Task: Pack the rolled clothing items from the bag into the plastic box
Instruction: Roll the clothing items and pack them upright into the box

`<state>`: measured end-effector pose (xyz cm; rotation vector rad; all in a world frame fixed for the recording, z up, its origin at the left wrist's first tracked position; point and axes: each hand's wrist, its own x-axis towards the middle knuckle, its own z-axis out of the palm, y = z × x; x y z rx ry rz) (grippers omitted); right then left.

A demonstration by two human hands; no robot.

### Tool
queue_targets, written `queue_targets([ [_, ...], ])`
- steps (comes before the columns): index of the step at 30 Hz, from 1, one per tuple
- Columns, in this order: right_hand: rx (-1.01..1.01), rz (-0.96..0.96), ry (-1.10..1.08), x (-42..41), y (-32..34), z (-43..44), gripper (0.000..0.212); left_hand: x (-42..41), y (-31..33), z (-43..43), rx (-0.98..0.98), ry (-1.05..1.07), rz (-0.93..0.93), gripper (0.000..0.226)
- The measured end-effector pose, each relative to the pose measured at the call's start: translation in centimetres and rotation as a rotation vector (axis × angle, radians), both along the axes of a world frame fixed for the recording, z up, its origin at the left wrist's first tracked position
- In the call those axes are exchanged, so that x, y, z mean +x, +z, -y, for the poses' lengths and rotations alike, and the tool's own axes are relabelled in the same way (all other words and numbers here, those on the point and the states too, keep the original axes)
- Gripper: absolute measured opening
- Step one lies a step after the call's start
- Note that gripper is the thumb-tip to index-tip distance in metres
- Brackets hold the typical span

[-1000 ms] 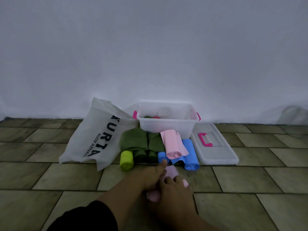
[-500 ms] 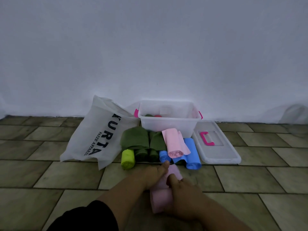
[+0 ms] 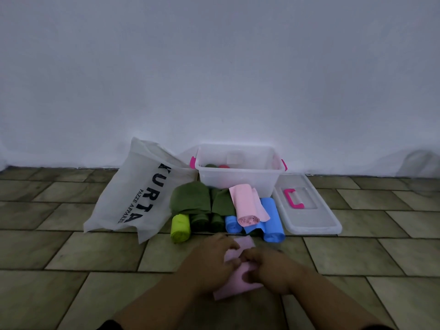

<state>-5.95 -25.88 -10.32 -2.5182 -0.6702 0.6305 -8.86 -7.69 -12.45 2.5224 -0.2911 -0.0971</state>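
Fingers of the left hand (image 3: 214, 260) and right hand (image 3: 269, 270) are curled onto a pink garment (image 3: 246, 244), gripped against the floor at lower centre. Its long axis is tilted slightly right up the frame, with the far end pointed toward the rolled clothes (image 3: 198, 198) and plastic box (image 3: 238, 182). The bag (image 3: 133, 191) is seen left of them.

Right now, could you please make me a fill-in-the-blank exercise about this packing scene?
The left hand and right hand grip a ____ cloth.
The lid lies on the floor, to the ____ of the plastic box.
The white bag bears the word ____.
Missing words: pink; right; KURTA.
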Motion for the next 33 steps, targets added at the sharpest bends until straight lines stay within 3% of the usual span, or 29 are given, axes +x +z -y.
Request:
queue_targets([
  [3,0.026,-0.002,-0.015,0.1,-0.5,-0.1,0.037,-1.3,-1.4,0.0,0.096,-0.054,-0.086,0.047],
  [11,0.108,0.345,-0.078,-2.3,-3.5,1.4,0.050,0.0,-1.5,-0.5,0.088,-0.010,-0.058,0.034],
  [15,0.090,0.374,-0.106,-1.7,-3.7,1.9,0.047,-0.3,-1.4,-0.2,0.218,-0.014,0.160,0.034],
  [17,0.073,0.365,-0.121,-1.1,-3.6,2.0,0.047,-0.8,-1.9,-0.2,0.247,-0.073,0.191,0.050],
  [20,-0.030,0.444,-0.087,-0.8,-3.5,1.7,0.050,-0.5,-2.0,-0.4,0.240,-0.052,0.205,0.044],
  [27,-0.153,0.606,-0.035,-1.0,-3.5,0.8,0.055,1.8,-0.5,-0.2,0.373,0.042,0.041,0.042],
  [30,-0.235,0.606,-0.053,-0.5,-2.6,0.1,0.048,1.1,-1.0,0.8,0.144,0.375,0.074,0.057],
  [33,-0.262,0.536,-0.116,-0.3,-1.9,-0.6,0.048,0.4,-0.6,2.2,-0.502,0.736,-0.161,0.076],
])
